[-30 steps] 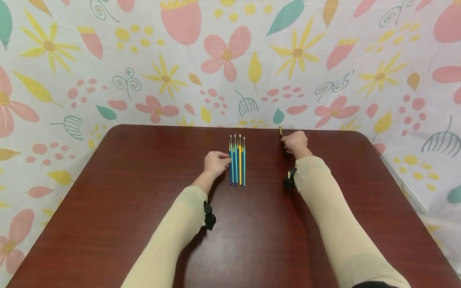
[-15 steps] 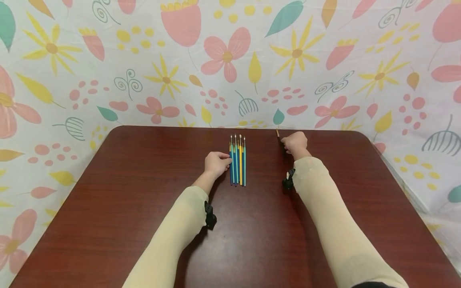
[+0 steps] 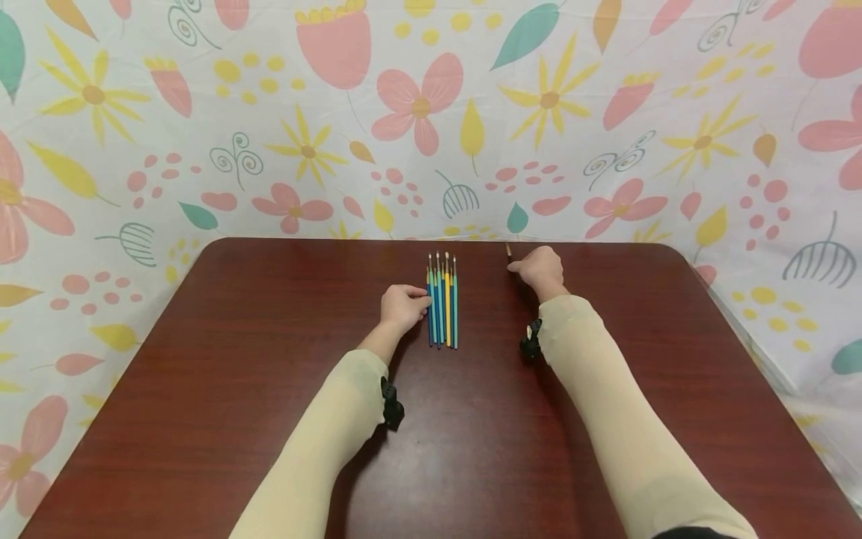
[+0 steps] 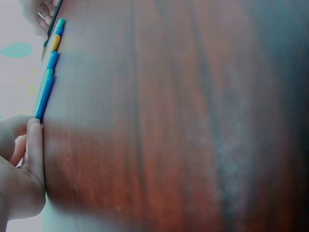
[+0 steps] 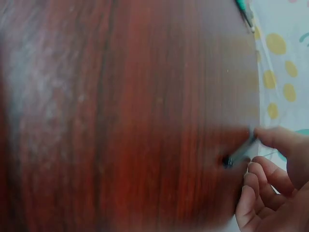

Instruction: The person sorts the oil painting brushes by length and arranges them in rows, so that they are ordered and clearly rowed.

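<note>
Several slim paintbrushes (image 3: 448,311) lie side by side, bristles away from me, with blue, turquoise and yellow handles. At the row's left side my left hand (image 3: 402,305) pinches the outermost blue paintbrush (image 4: 46,96) between thumb and fingertip. My right hand (image 3: 541,268), well to the right near the table's far edge, grips a dark-handled paintbrush (image 3: 509,258) whose tip points away and slightly left. The right wrist view shows that dark handle (image 5: 241,151) blurred between thumb and curled fingers. A gap separates it from the row.
The reddish-brown wooden table (image 3: 283,449) has rounded far corners. Behind it hangs a white cloth (image 3: 417,172) with flowers and leaves. A small black camera is strapped to each sleeved wrist.
My right hand has moved a little left with the dark paintbrush, whose tip now leans more to the left. My left hand and the row have stayed in place.
</note>
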Tool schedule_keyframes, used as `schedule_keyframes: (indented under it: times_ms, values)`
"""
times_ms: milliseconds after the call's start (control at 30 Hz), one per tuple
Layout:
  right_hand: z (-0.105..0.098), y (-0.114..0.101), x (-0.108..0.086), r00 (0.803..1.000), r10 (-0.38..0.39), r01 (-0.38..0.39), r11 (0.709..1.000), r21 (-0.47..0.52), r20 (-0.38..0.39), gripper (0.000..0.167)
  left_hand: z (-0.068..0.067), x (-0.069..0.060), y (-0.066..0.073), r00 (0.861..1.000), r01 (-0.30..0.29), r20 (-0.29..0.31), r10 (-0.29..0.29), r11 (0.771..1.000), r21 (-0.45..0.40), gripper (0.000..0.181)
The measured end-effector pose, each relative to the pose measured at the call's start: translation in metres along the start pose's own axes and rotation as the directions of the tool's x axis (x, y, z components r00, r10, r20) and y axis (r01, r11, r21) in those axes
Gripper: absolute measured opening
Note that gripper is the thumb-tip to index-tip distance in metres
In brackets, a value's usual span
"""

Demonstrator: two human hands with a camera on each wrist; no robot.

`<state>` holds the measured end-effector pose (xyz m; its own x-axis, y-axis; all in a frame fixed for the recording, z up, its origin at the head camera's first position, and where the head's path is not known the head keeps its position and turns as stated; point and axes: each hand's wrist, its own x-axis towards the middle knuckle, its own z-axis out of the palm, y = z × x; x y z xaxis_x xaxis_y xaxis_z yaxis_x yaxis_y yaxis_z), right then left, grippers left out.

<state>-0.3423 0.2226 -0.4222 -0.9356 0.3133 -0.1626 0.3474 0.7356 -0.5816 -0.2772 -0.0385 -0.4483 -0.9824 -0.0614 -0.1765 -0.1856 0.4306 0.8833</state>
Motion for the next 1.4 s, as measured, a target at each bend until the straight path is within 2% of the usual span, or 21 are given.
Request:
schedule_keyframes:
  times_ms: [133,367,1133,1400]
  values:
    - [0.000,0.005,0.004,0.998,0.043,-0.041,0.998,0.039,-0.035,0.024,0.000,0.000,0.001,1.000,0.004,0.004,-0.004,1.000,-0.008,0.022]
    - [-0.006,0.013,0.006,0.995,0.082,-0.077,0.993,0.091,-0.057,0.029,-0.001,-0.001,0.002,1.000,0.012,0.002,-0.012,1.000,-0.008,0.022]
    - [-0.008,0.013,0.003,0.997,0.062,-0.056,0.994,0.092,-0.054,0.033,-0.001,-0.001,0.001,1.000,-0.010,0.005,0.010,1.000,-0.001,0.022]
    - [-0.008,0.012,0.006,0.994,0.087,-0.078,0.991,0.110,-0.072,0.031,-0.002,-0.001,0.000,1.000,-0.013,0.010,0.013,1.000,-0.002,0.021]
